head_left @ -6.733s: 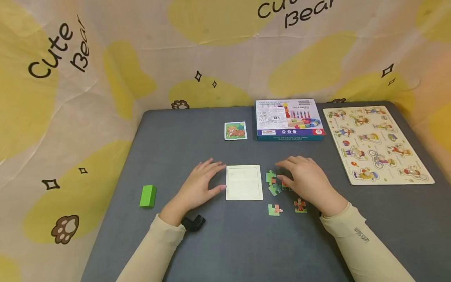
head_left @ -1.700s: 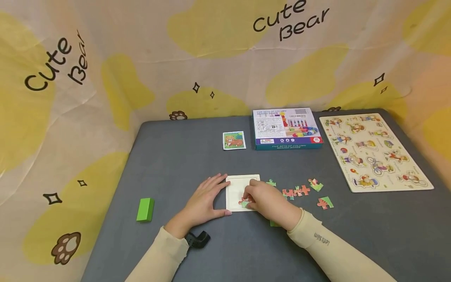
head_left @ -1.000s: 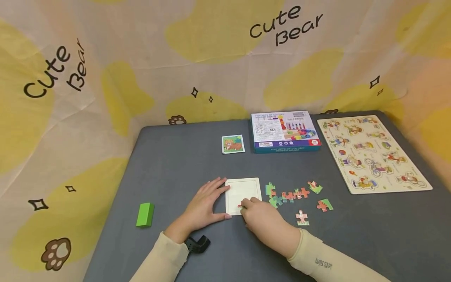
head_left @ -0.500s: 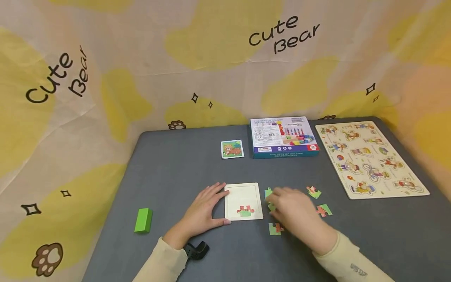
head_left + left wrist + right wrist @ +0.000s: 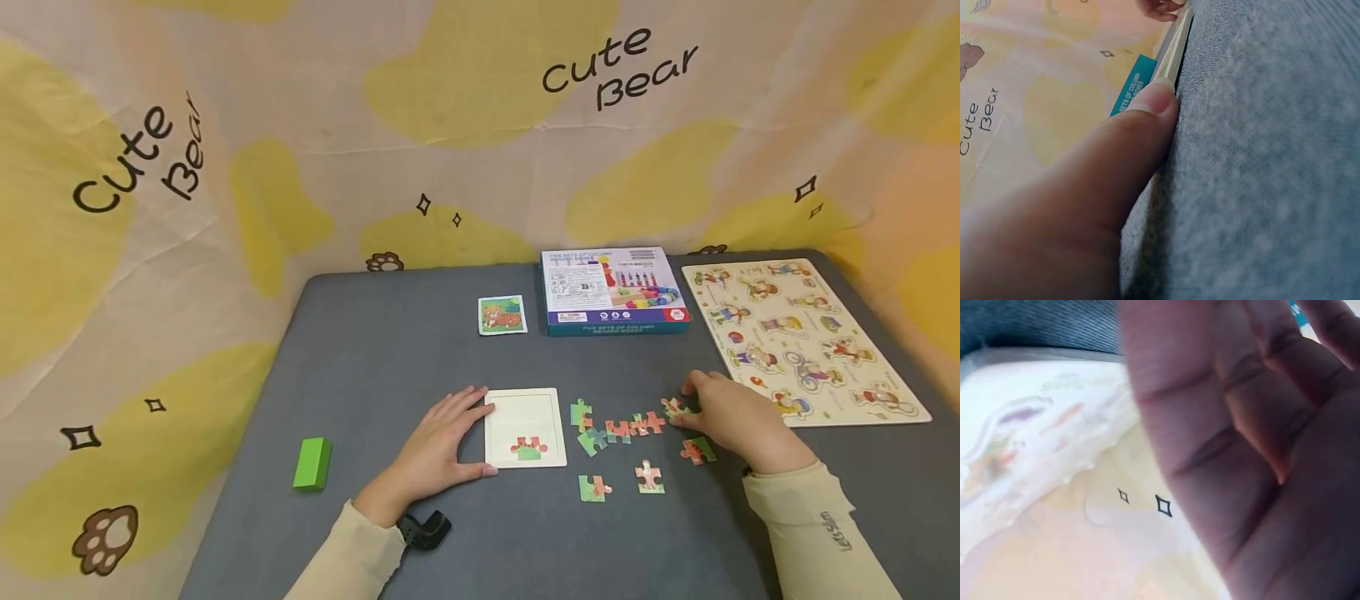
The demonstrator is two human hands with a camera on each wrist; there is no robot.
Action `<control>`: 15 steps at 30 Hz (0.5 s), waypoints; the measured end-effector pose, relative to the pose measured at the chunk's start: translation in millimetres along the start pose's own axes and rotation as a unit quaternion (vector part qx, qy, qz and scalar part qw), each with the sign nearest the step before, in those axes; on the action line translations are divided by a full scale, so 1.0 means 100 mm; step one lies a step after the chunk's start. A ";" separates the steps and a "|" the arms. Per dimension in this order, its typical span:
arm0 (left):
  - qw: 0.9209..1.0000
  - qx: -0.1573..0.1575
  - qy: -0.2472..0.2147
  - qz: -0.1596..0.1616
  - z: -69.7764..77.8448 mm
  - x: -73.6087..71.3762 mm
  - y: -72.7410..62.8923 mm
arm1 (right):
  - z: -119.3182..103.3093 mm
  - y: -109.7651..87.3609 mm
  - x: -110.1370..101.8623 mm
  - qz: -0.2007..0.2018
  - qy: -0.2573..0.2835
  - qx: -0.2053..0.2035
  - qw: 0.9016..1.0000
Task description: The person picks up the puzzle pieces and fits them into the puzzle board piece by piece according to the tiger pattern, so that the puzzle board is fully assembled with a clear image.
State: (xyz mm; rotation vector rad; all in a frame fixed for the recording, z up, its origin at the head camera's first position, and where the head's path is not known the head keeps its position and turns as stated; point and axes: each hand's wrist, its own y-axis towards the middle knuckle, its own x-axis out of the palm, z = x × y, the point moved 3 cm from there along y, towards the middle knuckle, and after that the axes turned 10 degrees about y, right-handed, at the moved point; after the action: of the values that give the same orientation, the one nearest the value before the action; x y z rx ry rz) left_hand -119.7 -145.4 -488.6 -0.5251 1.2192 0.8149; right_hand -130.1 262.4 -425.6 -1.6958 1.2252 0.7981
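In the head view, a square white puzzle tray (image 5: 523, 420) lies flat, with a red-and-green jigsaw piece (image 5: 529, 448) inside its lower edge. My left hand (image 5: 433, 446) rests spread along the tray's left side, fingertips and thumb touching the rim. The left wrist view shows the thumb (image 5: 1155, 95) against the tray's edge. Over on the right, my right hand (image 5: 738, 417) pinches a red-and-green jigsaw piece (image 5: 672, 407) by its edges on the table. The right wrist view shows mostly that palm, with the piece hidden. Several loose pieces (image 5: 619, 431) lie between tray and hand.
A tiger picture card (image 5: 502, 316) and a flat boxed toy (image 5: 615, 292) lie behind the tray. A large wooden picture board (image 5: 806, 342) covers the right side, close beyond my right hand. A green block (image 5: 312, 463) stands at the left. Patterned cloth (image 5: 465, 100) hangs behind the table.
The right hand reached into the tray, left a jigsaw piece at its lower edge, then moved right across the loose pieces to one near the picture board. The left hand stayed at the tray.
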 end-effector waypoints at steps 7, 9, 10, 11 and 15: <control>1.000 -0.008 -0.001 -0.007 0.01 0.01 0.02 | 0.00 -0.01 0.04 0.022 0.032 -0.032 0.999; 1.000 -0.010 -0.001 -0.007 0.01 0.00 0.02 | 0.00 -0.01 0.05 0.031 0.043 -0.039 0.998; 1.000 -0.010 -0.001 -0.007 0.01 0.01 0.03 | -0.01 -0.01 0.06 0.035 0.049 -0.043 0.997; 1.000 -0.010 -0.002 -0.007 0.01 0.01 0.03 | -0.02 -0.01 0.06 0.040 0.057 -0.047 0.996; 1.000 -0.006 -0.003 -0.005 0.00 0.01 0.02 | -0.07 0.01 0.02 0.069 0.102 -0.066 0.990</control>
State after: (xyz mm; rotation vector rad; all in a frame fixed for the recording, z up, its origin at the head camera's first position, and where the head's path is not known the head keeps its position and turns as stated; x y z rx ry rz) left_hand -121.5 -144.1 -489.2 -0.5384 1.2054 0.8149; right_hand -130.5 255.6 -424.4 -1.8507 1.4712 0.8179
